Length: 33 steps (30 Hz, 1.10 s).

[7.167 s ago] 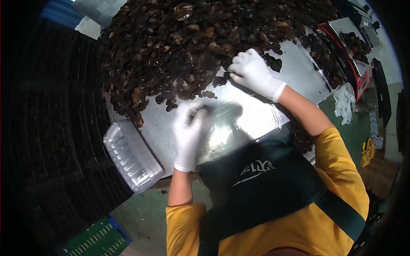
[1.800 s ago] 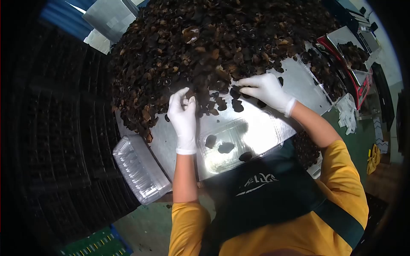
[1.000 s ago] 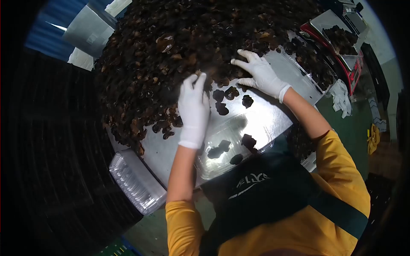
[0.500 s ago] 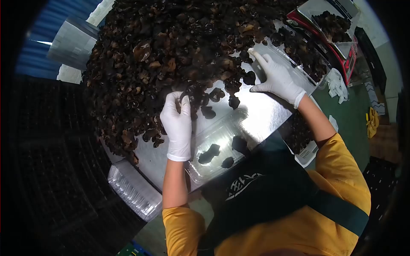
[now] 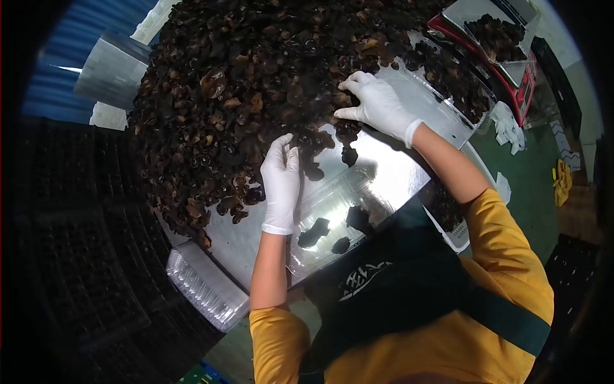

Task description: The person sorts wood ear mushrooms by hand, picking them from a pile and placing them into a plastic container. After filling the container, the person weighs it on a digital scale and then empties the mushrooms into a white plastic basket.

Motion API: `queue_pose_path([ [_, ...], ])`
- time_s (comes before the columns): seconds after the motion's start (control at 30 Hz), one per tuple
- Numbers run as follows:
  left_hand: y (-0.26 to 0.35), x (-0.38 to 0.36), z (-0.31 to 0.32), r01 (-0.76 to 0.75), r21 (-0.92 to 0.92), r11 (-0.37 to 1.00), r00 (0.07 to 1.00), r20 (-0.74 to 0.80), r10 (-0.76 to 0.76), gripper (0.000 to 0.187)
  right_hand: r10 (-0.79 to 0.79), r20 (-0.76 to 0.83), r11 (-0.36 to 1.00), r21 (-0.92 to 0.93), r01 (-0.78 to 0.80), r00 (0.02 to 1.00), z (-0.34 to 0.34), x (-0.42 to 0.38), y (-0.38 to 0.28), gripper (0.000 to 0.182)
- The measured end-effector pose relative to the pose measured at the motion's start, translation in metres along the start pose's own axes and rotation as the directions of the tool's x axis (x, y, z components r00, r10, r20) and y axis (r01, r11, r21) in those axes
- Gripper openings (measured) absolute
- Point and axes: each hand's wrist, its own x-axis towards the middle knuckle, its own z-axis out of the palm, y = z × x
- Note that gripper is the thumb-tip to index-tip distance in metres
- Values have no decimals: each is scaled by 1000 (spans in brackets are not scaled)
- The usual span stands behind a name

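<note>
Since the earlier frame, the right hand (image 5: 377,105) has drawn back from the far side of the surface (image 5: 390,169) to the near edge of the mushroom heap (image 5: 268,77), and the left hand (image 5: 281,182) has shifted slightly toward the clear tray. Both hands wear white gloves. Left hand: fingers extended up to the heap's edge, fingertips (image 5: 286,142) touching dark mushroom pieces (image 5: 313,144) there; whether the grip is closed on a piece cannot be told. Right hand: palm down on the heap's edge, fingers curled over several pieces; grip likewise cannot be told. Clear tray (image 5: 339,205): lies on the shiny metal surface just in front of the person, between the two forearms, and holds three dark pieces (image 5: 313,232) near its front. A few loose pieces (image 5: 349,155) lie on the bare metal between the heap and the tray. Stack of empty clear trays (image 5: 204,288): at the surface's near left corner, well apart from the hands. Second filled tray (image 5: 499,38) on a red scale (image 5: 524,96) at the far right
</note>
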Motion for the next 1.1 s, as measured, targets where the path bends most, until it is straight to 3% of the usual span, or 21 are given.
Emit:
queue_pose_path([
  [0.07, -1, 2, -2, 34, 11, 999, 999, 4, -34, 25, 29, -43, 999, 20, -28, 999, 5, 7, 0, 32],
  [0.13, 1, 6, -4, 55, -31, 998, 998, 12, -55, 26, -7, -167, 985, 168, 36, 986, 3, 3, 8, 28],
  [0.17, 1, 4, -6, 86, -75, 993, 996, 30, -84, 27, 64, -74, 952, 302, -39, 995, -36, -11, -14, 26],
  [0.23, 6, 2, -11, 121, -104, 987, 992, 55, -116, 28, -100, 26, 992, 78, 98, 995, -67, -41, 6, 24],
  [0.27, 3, 3, -12, 118, -112, 987, 992, 55, -112, 28, 52, 289, 995, -95, -25, 956, -86, -61, 21, 23],
  [0.3, -2, 3, -14, 64, -111, 992, 998, 30, -61, 28, -96, 291, 978, -151, 145, 952, -112, -81, 28, 25],
  [0.33, -4, 2, -14, 10, -109, 994, 1000, 6, -9, 28, 15, 420, 987, -150, 53, 908, -135, -96, 32, 26],
  [0.4, 10, -1, -13, 15, -84, 996, 1000, 8, -14, 32, 64, 402, 976, -216, 27, 914, -148, -104, 31, 35],
  [0.47, 18, -1, -12, -52, 136, 989, 999, 3, 52, 39, 157, 240, 964, -247, -96, 958, -137, -96, 25, 46],
  [0.5, 26, -1, -9, -21, 172, 985, 999, 34, 15, 54, 100, 190, 994, -51, -92, 977, -116, -90, 34, 60],
  [0.53, 29, 0, -9, -24, 244, 969, 995, 101, -1, 76, 95, 222, 995, -52, -85, 970, -96, -79, 33, 68],
  [0.6, 37, -2, -2, -128, 450, 884, 986, 152, 66, 95, 175, 324, 975, -187, -118, 930, -62, -57, 18, 96],
  [0.63, 36, 0, 0, -138, 483, 865, 978, 205, 41, 114, 118, 322, 989, -118, -84, 939, -46, -47, 17, 109],
  [0.73, 46, 10, 13, -137, 638, 758, 967, 254, -39, 127, 87, 347, 990, -133, -42, 934, -29, -21, -5, 120],
  [0.77, 42, 15, 18, -207, 649, 732, 963, 265, 37, 135, 67, 360, 989, -145, -15, 930, -25, -15, -13, 122],
  [0.93, 42, 33, 40, -205, 684, 700, 968, 247, 43, 132, 82, 319, 987, -157, -32, 944, -2, 3, -10, 127],
  [0.97, 40, 38, 42, -195, 621, 759, 967, 249, 45, 129, 129, 326, 988, -122, -94, 937, -9, 7, -18, 116],
  [1.0, 37, 41, 44, -184, 553, 813, 966, 253, 47, 126, 127, 325, 988, -121, -92, 937, -6, 10, -16, 116],
  [1.03, 32, 43, 48, -214, 495, 842, 968, 222, 116, 111, 141, 346, 990, -53, -131, 927, -2, 14, -12, 116],
  [1.07, 28, 45, 49, -214, 496, 841, 968, 220, 117, 111, 152, 368, 985, 15, -170, 917, 2, 16, -9, 117],
  [1.1, 24, 48, 51, -211, 414, 886, 971, 194, 141, 102, 167, 333, 970, 115, -216, 928, 5, 16, -8, 101],
])
